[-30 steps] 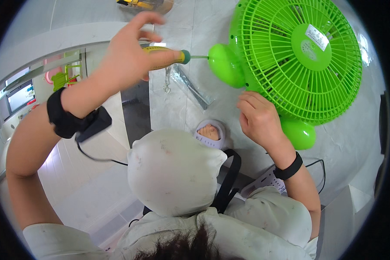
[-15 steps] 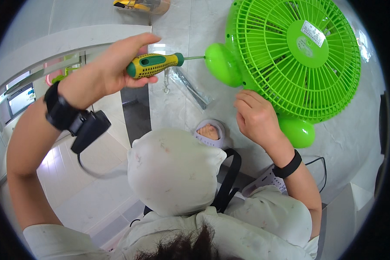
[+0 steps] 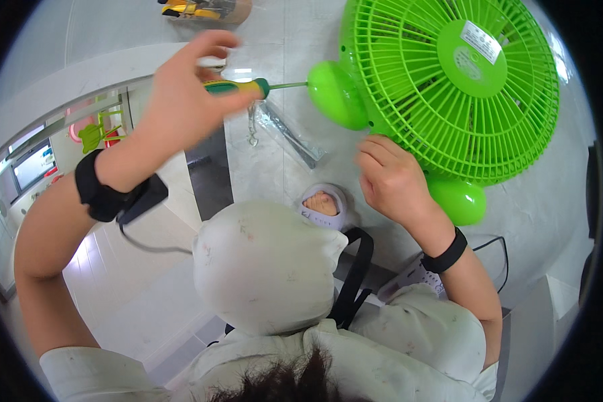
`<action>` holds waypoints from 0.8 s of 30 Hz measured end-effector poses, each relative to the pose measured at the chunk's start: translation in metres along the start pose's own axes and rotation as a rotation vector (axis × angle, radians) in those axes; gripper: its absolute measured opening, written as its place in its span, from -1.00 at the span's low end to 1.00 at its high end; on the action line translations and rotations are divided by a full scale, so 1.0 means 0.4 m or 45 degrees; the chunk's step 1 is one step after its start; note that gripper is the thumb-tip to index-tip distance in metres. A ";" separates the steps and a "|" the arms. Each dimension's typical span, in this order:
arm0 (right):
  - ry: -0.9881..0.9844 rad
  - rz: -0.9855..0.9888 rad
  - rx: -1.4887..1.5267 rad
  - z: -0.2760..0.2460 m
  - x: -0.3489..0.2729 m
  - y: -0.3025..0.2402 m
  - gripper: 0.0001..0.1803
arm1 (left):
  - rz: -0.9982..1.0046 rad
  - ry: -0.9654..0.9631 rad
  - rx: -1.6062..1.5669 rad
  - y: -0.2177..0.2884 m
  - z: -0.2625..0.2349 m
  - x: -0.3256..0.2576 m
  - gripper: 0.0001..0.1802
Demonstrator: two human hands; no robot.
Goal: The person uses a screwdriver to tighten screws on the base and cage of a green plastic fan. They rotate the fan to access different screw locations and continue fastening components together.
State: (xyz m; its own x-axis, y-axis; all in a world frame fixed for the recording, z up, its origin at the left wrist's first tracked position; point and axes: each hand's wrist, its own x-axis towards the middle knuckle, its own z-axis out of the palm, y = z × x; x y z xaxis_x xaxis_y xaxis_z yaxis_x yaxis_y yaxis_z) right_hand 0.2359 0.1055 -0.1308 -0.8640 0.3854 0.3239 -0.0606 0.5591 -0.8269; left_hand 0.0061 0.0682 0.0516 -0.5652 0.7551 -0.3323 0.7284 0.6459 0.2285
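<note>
Head view: left fingers (image 3: 242, 100) hold a yellow-and-green plastic-handled screwdriver (image 3: 257, 88) beside the round green plastic fan (image 3: 472, 84).
Likely light, stiff; best held by rim (image 3: 355, 59). Right fingers' (image 3: 374, 151) grip unclear.

Single view: head-worn fisheye, left one of a pair, facing down from above the wearer's knee (image 3: 261, 268), close in; floor (image 3: 529, 234) beyond, fan (image 3: 472, 57) far right.

The fan (image 3: 487, 80) is bright green; the screwdriver handle (image 3: 248, 87) is yellow and green; the slipper (image 3: 324, 219) is pale lilac.
</note>
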 end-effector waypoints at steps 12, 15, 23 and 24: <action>0.047 -0.042 -0.024 0.005 0.001 0.000 -0.83 | 1.032 -0.278 0.877 -0.045 -0.003 -0.005 -0.65; 0.044 -0.043 -0.019 -0.001 0.002 0.001 -0.83 | 0.332 -0.142 0.129 -0.029 -0.009 -0.002 -0.71; 0.016 -0.034 -0.040 0.007 -0.002 -0.002 -0.82 | -0.633 -0.750 -0.280 -0.017 -0.010 0.007 -0.73; 0.020 -0.029 -0.037 0.008 -0.001 -0.002 -0.82 | -0.349 -0.713 0.022 -0.023 -0.007 0.004 -0.74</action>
State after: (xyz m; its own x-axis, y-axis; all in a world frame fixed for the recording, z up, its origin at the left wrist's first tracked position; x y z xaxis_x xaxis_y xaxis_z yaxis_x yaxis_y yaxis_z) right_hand 0.2345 0.1026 -0.1315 -0.8544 0.3837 0.3503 -0.0656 0.5892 -0.8053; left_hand -0.0027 0.0640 0.0515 -0.4474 0.3850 -0.8072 0.5943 0.8025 0.0534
